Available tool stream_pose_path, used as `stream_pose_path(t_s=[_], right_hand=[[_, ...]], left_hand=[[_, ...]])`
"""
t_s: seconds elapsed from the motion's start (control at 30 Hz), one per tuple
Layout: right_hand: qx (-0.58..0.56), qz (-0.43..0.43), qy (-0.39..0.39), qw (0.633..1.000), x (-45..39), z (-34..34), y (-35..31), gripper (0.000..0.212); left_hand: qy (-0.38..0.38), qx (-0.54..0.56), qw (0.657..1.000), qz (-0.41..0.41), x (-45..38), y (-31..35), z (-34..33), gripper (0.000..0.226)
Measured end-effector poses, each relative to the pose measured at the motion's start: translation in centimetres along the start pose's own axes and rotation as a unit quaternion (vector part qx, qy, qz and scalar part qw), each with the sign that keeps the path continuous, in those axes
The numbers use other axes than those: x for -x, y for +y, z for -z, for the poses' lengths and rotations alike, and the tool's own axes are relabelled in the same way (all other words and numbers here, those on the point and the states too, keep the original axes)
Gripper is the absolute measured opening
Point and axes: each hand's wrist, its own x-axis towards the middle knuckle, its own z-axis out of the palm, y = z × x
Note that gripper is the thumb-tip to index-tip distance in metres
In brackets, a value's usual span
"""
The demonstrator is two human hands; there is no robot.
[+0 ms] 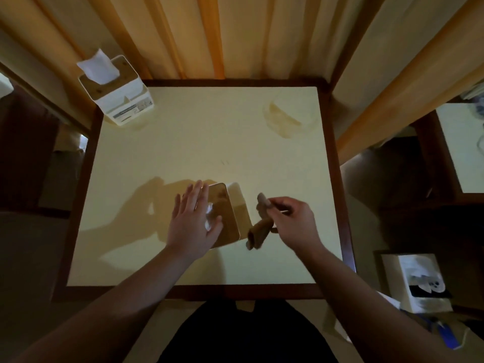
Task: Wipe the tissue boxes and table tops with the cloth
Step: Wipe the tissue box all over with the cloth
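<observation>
While left hand (pixel 195 223) rests flat on boxy tissue box (pixel 227 213), right hand (pixel 293 218) pinches limp cloth (pixel 259 229)

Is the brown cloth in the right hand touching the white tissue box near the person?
Apart. The head view shows a strip of cream table top between the brown cloth and the white tissue box.

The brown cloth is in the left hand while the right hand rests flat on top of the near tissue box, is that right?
Not quite: the hands are swapped. The head view shows the brown cloth pinched in the right hand, while the left hand lies with straight fingers on top of the near tissue box. The rest stands.
</observation>
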Motion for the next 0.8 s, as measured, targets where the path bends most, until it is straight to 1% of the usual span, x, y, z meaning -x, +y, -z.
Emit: stream_pose_path(t_s=[0.07, 0.1, 0.23, 0.33, 0.37, 0.47, 0.57, 0.67, 0.73, 0.8], right_hand=[[-0.041, 0.004, -0.047, 0.998, -1.0, 1.2, -0.7, 0.021], [-0.051, 0.009, -0.058, 0.997, -1.6, 1.6, -0.8, 0.020], [-0.011, 0.031, -0.113, 0.993, -4.5, 1.8, 0.3, 0.027], [0.011, 0.016, -0.109, 0.994, -6.9, 0.4, 1.9, 0.016], [0.005, 0.006, -0.119, 0.993, -7.4, -0.4, 2.5, 0.014], [-0.036, -0.018, -0.148, 0.988, -8.1, -2.8, 3.9, 0.020], [-0.065, 0.000, -0.118, 0.991, -8.6, -4.0, 5.5, 0.012], [-0.054, 0.071, -0.044, 0.995, -9.0, -4.0, 7.3, 0.013], [-0.051, 0.111, -0.002, 0.993, -8.7, -4.4, 8.6, 0.021], [-0.040, 0.153, -0.008, 0.987, -8.1, -5.1, 9.8, 0.036]], left_hand=[[0.003, -0.024, 1.000, 0.014, -0.4, 1.4, -0.5, 0.082], [0.004, -0.037, 0.999, 0.024, -0.5, 2.0, -0.9, 0.081], [0.037, -0.081, 0.994, 0.061, -0.8, 2.5, -2.6, 0.073], [0.060, -0.101, 0.991, 0.060, -1.1, 2.4, -3.6, 0.070], [0.067, -0.102, 0.991, 0.061, -1.1, 2.3, -3.9, 0.070], [0.096, -0.089, 0.990, 0.059, -1.0, 2.3, -4.4, 0.070], [0.126, -0.065, 0.988, 0.054, -0.9, 2.2, -4.7, 0.069], [0.138, -0.060, 0.987, 0.054, -1.0, 2.2, -4.8, 0.068], [0.138, -0.061, 0.987, 0.051, -1.0, 2.1, -4.9, 0.069], [0.137, -0.063, 0.987, 0.049, -1.0, 2.0, -5.0, 0.069]])
